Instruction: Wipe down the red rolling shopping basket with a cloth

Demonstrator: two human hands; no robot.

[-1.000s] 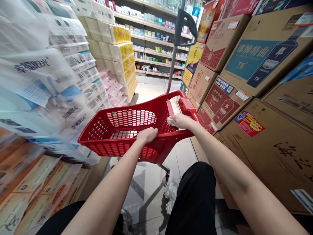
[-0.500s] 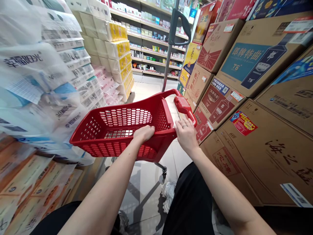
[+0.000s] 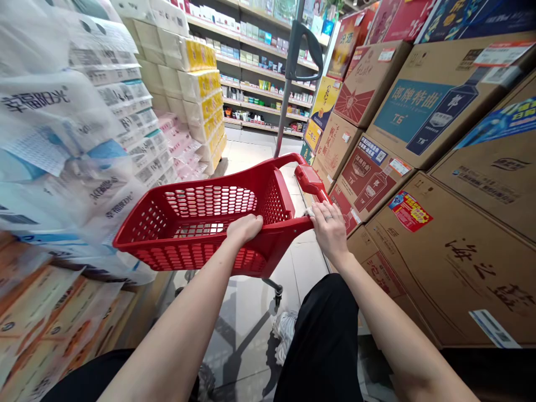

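A red plastic shopping cart (image 3: pixel 276 251) with perforated basket walls stands sideways before me, its handle end to the right. The part of its basket that shows holds nothing. My left hand (image 3: pixel 245 229) is closed over the near rim, about midway along the cart. At the handle's near corner my right hand (image 3: pixel 329 226) curls its fingers over the red bar, with a bit of white something under the fingertips that I cannot make out. Beyond the cart rises a grey pole with a dark looped handle (image 3: pixel 305 53); its base is hidden behind the cart.
Stacked cardboard boxes (image 3: pixel 452 251) wall the right side. Plastic-wrapped tissue packs (image 3: pixel 50 128) and yellow-and-white packs (image 3: pixel 201 89) are piled on the left. Shelves (image 3: pixel 268 75) of small goods stand at the back. Pale floor tiles (image 3: pixel 247 335) run between, with my shoes below the cart.
My right hand has slid along the handle to its near corner, slightly right and down. The left hand keeps its hold on the rim. The whole view has shifted slightly.
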